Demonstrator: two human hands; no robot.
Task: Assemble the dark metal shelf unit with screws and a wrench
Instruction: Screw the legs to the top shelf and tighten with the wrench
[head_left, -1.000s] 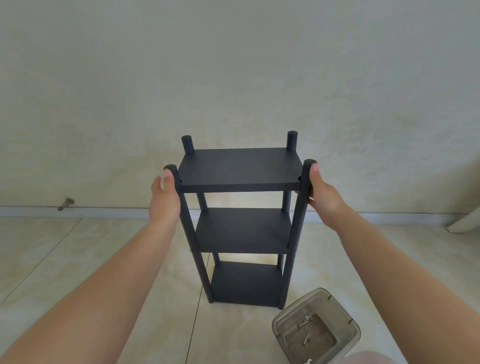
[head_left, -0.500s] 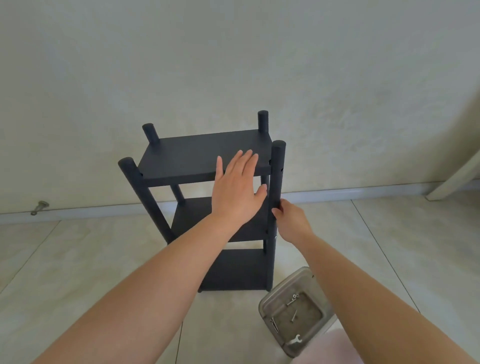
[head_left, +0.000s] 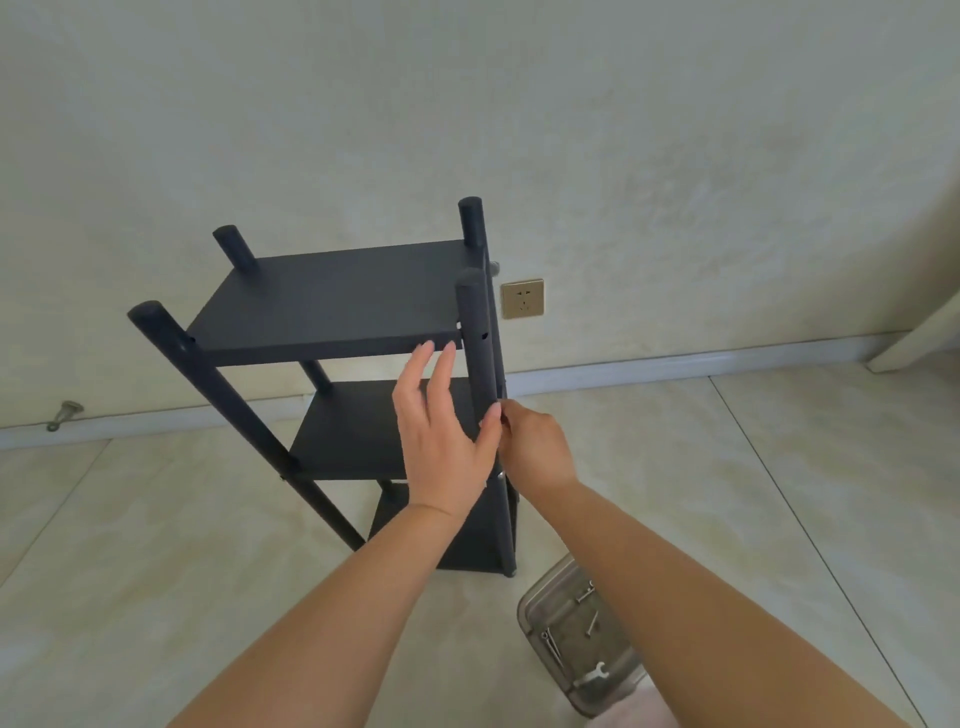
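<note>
1. At 5 o'clock, nearest the camera, a clear plastic tray (head_left: 535, 605) sits on the tiled floor (head_left: 727, 493); loose screws (head_left: 590, 623) and a small wrench (head_left: 596, 674) lie in it, partly under the right forearm.
2. The right hand (head_left: 537, 449), just right of centre, has its fingers curled at the near right post (head_left: 480, 353) of the dark metal shelf unit (head_left: 332, 301), about level with the middle shelf; whether it grips the post or something small against it, I cannot tell.
3. The left hand (head_left: 441, 441) is at 9 o'clock of the right hand, fingers straight and spread, thumb touching the same post, fingertips reaching up to the front edge of the top shelf.
4. The shelf unit stands upright on the floor from centre toward 10 o'clock, three shelves between four posts.
5. Farthest, at 1 o'clock of the hands, a brass wall socket (head_left: 522, 298) sits above the skirting; a doorstop (head_left: 65, 414) shows at 9 o'clock.
</note>
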